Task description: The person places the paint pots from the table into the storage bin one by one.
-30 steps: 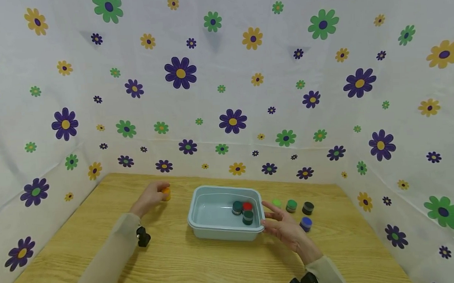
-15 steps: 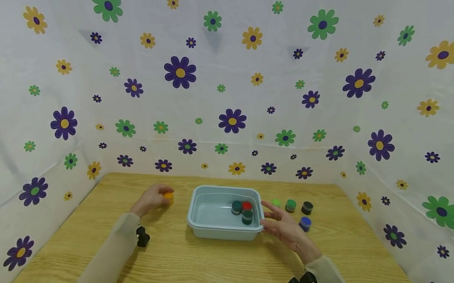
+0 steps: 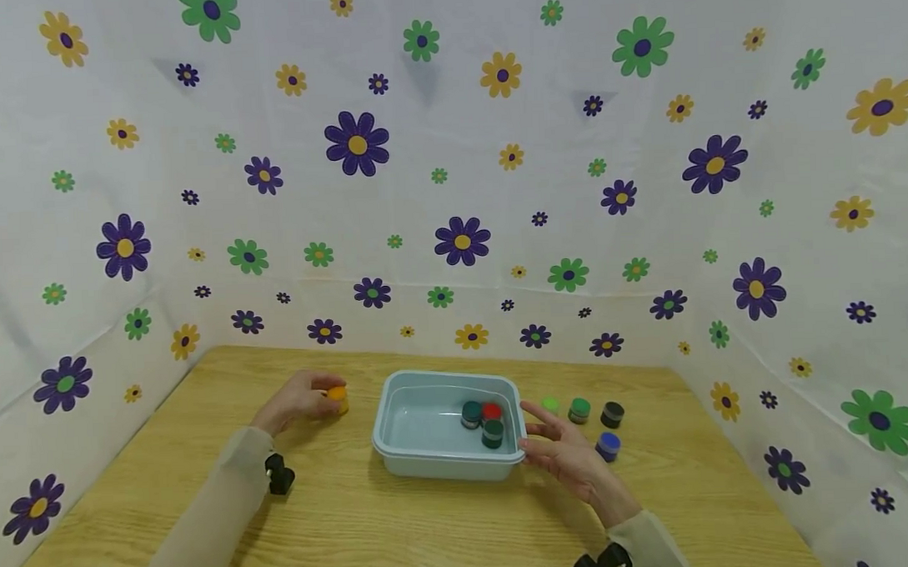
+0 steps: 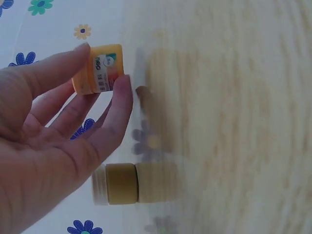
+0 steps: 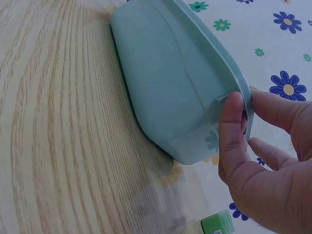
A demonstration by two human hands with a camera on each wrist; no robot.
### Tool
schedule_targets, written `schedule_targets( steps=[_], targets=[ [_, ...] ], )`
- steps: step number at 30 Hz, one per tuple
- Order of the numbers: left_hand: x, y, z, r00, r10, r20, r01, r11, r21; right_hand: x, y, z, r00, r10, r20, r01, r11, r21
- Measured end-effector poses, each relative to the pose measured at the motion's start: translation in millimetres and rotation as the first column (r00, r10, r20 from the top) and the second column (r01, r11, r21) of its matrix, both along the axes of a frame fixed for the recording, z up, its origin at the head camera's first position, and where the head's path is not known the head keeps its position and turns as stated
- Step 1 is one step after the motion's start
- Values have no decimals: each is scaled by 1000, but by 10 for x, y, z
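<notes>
Between thumb and fingertips, my left hand [image 3: 296, 399] [image 4: 63, 117] pinches an orange jar [image 3: 339, 398] [image 4: 105, 68], left of the pale blue tub [image 3: 449, 467] [image 5: 165, 73]. A jar with a brownish-yellow lid [image 4: 122, 184] shows beside that hand in the left wrist view; in the head view I cannot make it out. My right hand [image 3: 576, 464] [image 5: 273, 161] grips the tub's right-end rim, fingers and thumb on either side. Inside the tub, at its right, sit a teal jar [image 3: 471, 414], a red-lidded jar [image 3: 492, 411] and a dark green jar [image 3: 493, 433].
Right of the tub stand a light green jar [image 3: 551, 404], a green jar [image 3: 579, 409], a black jar [image 3: 612, 414] and a blue jar [image 3: 608, 446], close to my right hand. Flower-patterned cloth [image 3: 421, 201] borders the wooden table [image 3: 403, 535] at the back and sides.
My left hand and the orange jar have shifted slightly to the right and nearer to me. The tub and my right hand stay in place.
</notes>
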State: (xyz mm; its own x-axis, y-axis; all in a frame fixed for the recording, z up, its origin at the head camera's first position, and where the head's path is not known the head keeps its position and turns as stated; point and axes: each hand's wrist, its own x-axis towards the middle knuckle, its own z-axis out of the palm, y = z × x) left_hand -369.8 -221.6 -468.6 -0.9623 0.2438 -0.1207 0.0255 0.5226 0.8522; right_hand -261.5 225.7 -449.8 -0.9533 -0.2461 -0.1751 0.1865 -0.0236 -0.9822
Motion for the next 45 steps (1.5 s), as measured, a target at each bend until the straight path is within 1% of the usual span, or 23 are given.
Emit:
schedule_targets(
  steps=[3, 7, 8, 9, 11, 14, 18, 22, 26, 28, 32, 34, 37, 40, 42, 45],
  targets=[
    [2, 11, 31, 1000, -8, 23, 6, 999, 53, 1, -3, 5, 1000, 0, 4, 0, 1000, -3],
    [-4, 30, 63, 998, -53, 28, 48, 987, 154, 2, -5, 1, 1000, -4, 12, 4, 1000, 1],
    [-8, 34, 67, 997, -70, 17, 66, 983, 172, 2, -6, 0, 1000, -6, 15, 6, 1000, 1],
    [-13, 41, 70, 997, -76, 10, 73, 977, 198, 2, -7, 0, 1000, -7, 14, 7, 1000, 1],
    [-17, 57, 78, 996, -88, -15, 89, 970, 225, 0, -8, 1, 1000, -11, 12, 11, 1000, 0],
    [-11, 74, 89, 993, -105, -58, 115, 966, 232, -2, -8, 4, 1000, -14, 11, 14, 1000, -4],
    [17, 110, 93, 990, -103, -94, 122, 968, 219, 1, -5, 1, 1000, -10, 14, 11, 1000, -7],
    [44, 197, 105, 988, -98, -121, 124, 965, 232, 5, -5, 10, 1000, -8, 14, 8, 1000, -7],
    [66, 293, 126, 986, -75, -147, 115, 953, 280, 11, -8, 13, 1000, -9, 13, 9, 1000, -8],
    [75, 332, 144, 987, -62, -151, 107, 944, 313, 13, -8, 16, 1000, -9, 16, 10, 1000, -11],
    [106, 422, 197, 990, -40, -135, 90, 921, 379, 11, -9, 25, 1000, -9, 22, 9, 1000, -18],
    [125, 475, 217, 991, -33, -127, 81, 916, 394, 6, -10, 24, 1000, -10, 19, 11, 1000, -15],
    [160, 561, 242, 993, -22, -120, 66, 923, 380, -2, -9, 10, 1000, -13, 9, 14, 1000, -14],
    [189, 660, 269, 993, 7, -119, 36, 934, 354, -11, -2, 1, 1000, -6, 0, 6, 1000, -17],
    [224, 740, 295, 994, 24, -104, 14, 939, 343, -12, 1, -2, 1000, 1, -2, -1, 1000, -14],
    [272, 893, 343, 995, 25, -100, 9, 948, 320, -10, 4, -5, 1000, -6, -3, 6, 1000, -11]
  ],
)
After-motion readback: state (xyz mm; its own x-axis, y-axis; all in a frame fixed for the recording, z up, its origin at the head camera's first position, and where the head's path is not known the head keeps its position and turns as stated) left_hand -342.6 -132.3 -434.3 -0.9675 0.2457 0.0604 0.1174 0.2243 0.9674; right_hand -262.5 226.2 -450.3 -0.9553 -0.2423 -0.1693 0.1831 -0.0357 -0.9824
